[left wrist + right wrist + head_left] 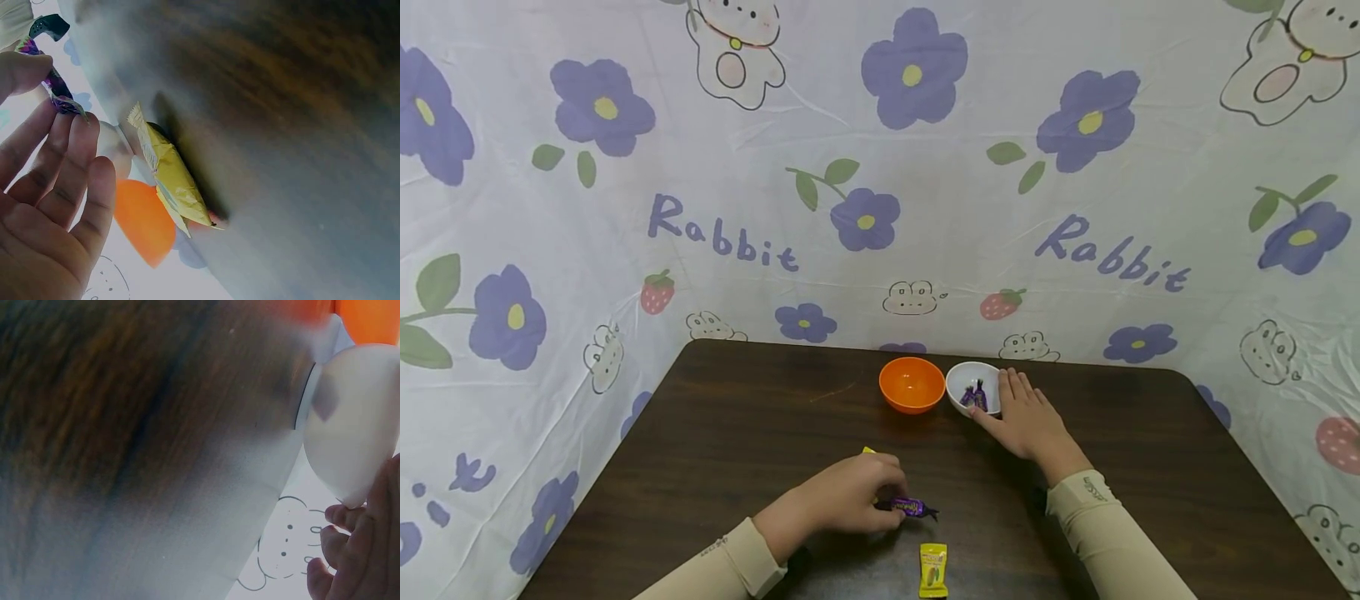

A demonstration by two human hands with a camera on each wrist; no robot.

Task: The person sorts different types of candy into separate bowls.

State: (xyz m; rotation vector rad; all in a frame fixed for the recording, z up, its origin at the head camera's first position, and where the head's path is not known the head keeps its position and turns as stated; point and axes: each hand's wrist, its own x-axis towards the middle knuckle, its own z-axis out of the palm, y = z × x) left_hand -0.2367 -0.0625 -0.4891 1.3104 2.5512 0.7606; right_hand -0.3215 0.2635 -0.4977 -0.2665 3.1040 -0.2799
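Note:
My left hand pinches a candy in a purple wrapper between thumb and fingertips, just above the table. A yellow-wrapped candy lies beside that hand in the left wrist view; in the head view the hand mostly hides it. Closer to the front, another yellow candy packet lies flat. My right hand rests against the right side of a white bowl, fingers extended and thumb at its front. Purple-wrapped candies lie inside that bowl.
An orange bowl stands just left of the white one, near the back edge of the dark wooden table. Behind the table hangs a white cloth printed with flowers and rabbits.

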